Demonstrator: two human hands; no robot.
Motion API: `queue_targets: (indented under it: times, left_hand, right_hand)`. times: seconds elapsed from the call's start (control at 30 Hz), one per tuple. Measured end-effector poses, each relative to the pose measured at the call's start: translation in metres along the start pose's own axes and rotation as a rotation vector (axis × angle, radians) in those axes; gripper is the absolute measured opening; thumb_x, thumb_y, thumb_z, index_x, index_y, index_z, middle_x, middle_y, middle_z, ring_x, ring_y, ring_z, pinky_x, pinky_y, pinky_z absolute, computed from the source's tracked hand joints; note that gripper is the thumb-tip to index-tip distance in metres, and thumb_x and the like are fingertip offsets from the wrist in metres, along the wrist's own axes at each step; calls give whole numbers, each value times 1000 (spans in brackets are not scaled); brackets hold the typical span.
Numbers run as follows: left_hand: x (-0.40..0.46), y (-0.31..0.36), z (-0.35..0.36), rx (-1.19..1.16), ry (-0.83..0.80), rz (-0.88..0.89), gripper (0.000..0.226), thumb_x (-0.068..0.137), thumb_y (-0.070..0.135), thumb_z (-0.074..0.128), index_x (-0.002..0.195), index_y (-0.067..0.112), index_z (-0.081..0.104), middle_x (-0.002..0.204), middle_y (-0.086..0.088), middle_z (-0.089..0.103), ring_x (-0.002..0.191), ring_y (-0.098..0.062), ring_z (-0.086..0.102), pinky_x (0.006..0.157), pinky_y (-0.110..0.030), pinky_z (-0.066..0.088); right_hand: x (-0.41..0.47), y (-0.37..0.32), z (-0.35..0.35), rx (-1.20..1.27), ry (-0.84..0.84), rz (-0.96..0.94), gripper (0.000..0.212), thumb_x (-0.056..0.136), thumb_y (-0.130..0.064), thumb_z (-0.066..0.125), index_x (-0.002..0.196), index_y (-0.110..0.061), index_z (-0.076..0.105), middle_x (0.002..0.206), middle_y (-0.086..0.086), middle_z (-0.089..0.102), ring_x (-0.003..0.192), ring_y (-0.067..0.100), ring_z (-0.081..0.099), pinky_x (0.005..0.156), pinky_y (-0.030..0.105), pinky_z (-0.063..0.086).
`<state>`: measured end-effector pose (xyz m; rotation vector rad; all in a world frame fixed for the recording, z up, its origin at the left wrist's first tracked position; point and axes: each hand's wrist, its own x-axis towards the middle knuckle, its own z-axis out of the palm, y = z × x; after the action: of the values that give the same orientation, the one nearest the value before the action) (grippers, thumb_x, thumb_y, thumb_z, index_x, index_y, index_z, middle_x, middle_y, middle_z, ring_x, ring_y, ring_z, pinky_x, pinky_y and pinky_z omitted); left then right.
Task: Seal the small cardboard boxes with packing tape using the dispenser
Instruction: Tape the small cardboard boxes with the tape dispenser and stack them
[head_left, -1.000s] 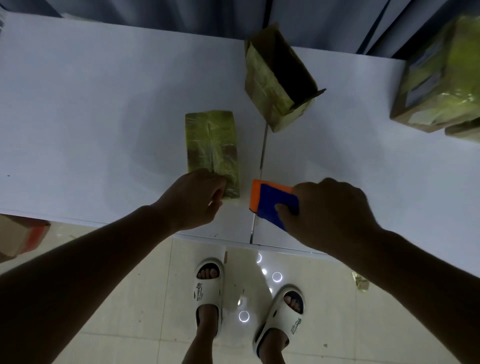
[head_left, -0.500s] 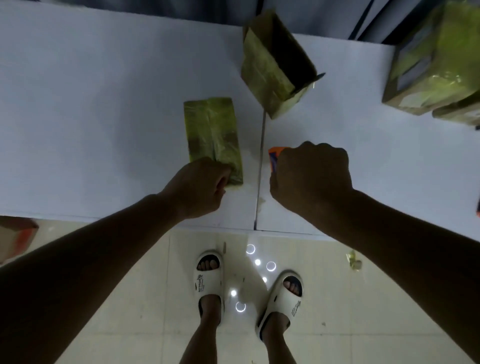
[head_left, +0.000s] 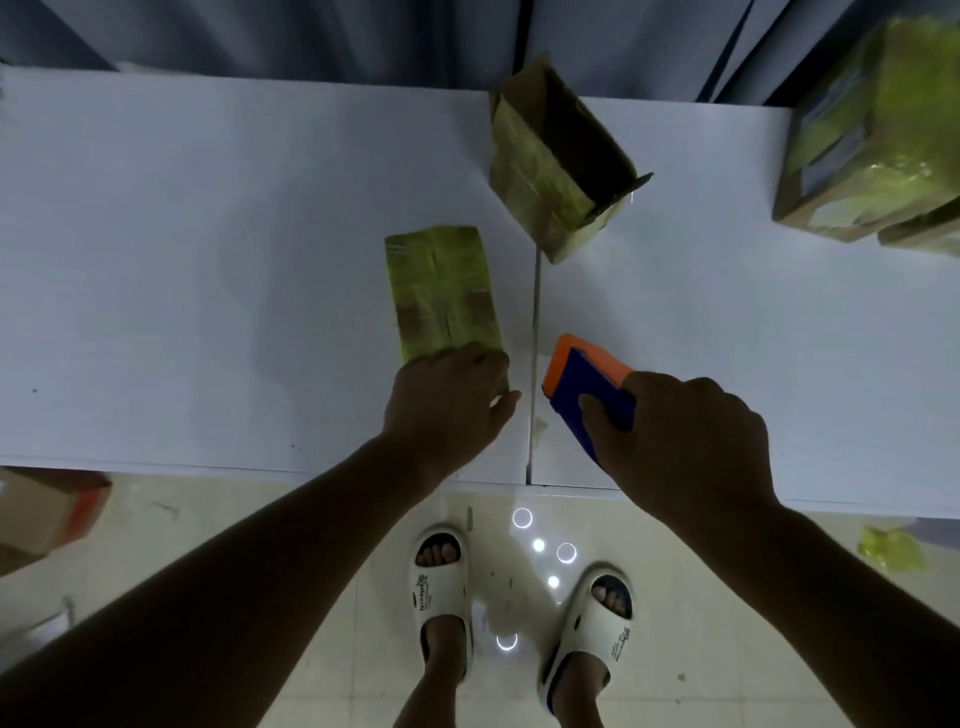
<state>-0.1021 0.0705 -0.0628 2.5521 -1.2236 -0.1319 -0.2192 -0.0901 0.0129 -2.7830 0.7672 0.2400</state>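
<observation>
1. A pair of white slide sandals (head_left: 441, 592) is seen on the pale tiled floor (head_left: 727, 649) at 6 o'clock, nearest the camera, with small bright light reflections between the feet.
2. A brown cardboard box with an orange patch (head_left: 47, 512) is seen on the floor at 8 o'clock, below the edge of the white surface (head_left: 182, 260).
3. The left hand (head_left: 447, 402) is laid on the near end of the flat, yellow-green tape-wrapped small cardboard box (head_left: 441, 291), just left of centre; its fingers are curled over that end, though whether the box is gripped or only pressed cannot be told.
4. The orange and blue tape dispenser (head_left: 587, 387) is gripped by the right hand (head_left: 685, 441), fingers wrapped over its top and thumb on its side; it is held just right of the seam between the two surface panels, near the flat box but apart from it.
5. An open brown cardboard box with taped sides (head_left: 545, 182) is seen tilted at 12 o'clock, its dark inside showing.
6. Larger tape-wrapped cardboard boxes (head_left: 872, 135) are stacked at 2 o'clock on the far right of the surface.
</observation>
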Motion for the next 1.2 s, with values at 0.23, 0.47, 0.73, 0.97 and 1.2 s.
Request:
queue_targets:
  times: [0.23, 0.47, 0.73, 0.97, 1.2]
  left_hand:
    - [6, 10, 23, 71, -20, -215, 28, 90, 40, 69, 71, 19, 68, 64, 5, 65, 53, -11, 50, 56, -21, 33]
    - [-3, -10, 5, -40, -135, -99, 25, 83, 25, 71, 65, 18, 55, 61, 8, 45, 58, -18, 57, 63, -29, 47]
    - [-39, -97, -38, 2, -293, 123, 46, 61, -16, 68, 76, 23, 50, 74, 15, 41, 83, -7, 31, 72, -36, 37]
    - [-29, -128, -64, 90, -449, 248, 47, 54, -17, 69, 70, 22, 50, 66, 14, 45, 75, -11, 31, 66, -30, 30]
    - [-39, -113, -63, -37, -442, 27, 44, 80, 68, 44, 79, 25, 53, 81, 15, 48, 83, -13, 40, 65, -33, 47]
  right_hand:
    - [-7, -7, 7, 101, 6, 57, 43, 89, -52, 56, 58, -24, 43, 43, -15, 36, 36, 2, 35, 43, 15, 23]
    - [-18, 1, 2, 430, -38, 96, 46, 89, -49, 56, 58, -18, 46, 45, -1, 53, 40, 16, 53, 41, 29, 43]
    - [-35, 19, 1, 1200, -117, 318, 69, 70, -62, 70, 73, 7, 58, 67, 32, 54, 53, 38, 48, 52, 32, 39]
    - [-43, 15, 10, 1484, -209, 398, 23, 79, -38, 60, 84, -24, 78, 78, 8, 73, 71, 22, 66, 66, 31, 52]
    - [-50, 2, 12, 1457, -253, 428, 26, 80, -35, 56, 88, -24, 78, 84, 9, 75, 74, 23, 69, 63, 29, 56]
